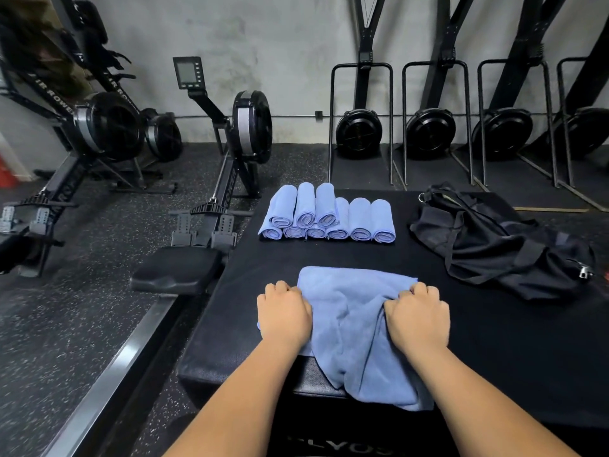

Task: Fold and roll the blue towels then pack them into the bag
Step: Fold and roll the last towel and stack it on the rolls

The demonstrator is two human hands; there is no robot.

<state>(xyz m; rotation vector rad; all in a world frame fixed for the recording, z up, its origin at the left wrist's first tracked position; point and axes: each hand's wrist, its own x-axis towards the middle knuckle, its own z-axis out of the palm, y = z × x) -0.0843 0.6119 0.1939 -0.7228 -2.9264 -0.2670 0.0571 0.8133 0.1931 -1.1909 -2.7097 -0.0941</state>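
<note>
Blue towel (356,311) lies rumpled at surface's 6 o'clock edge, overhanging. Left hand (284,313) and right hand (418,316) each clutch a side. Soft, light, limp: best held at corners.

Rolled towels (326,216) behind loose towel (357,324), bag (494,245) right.
</note>
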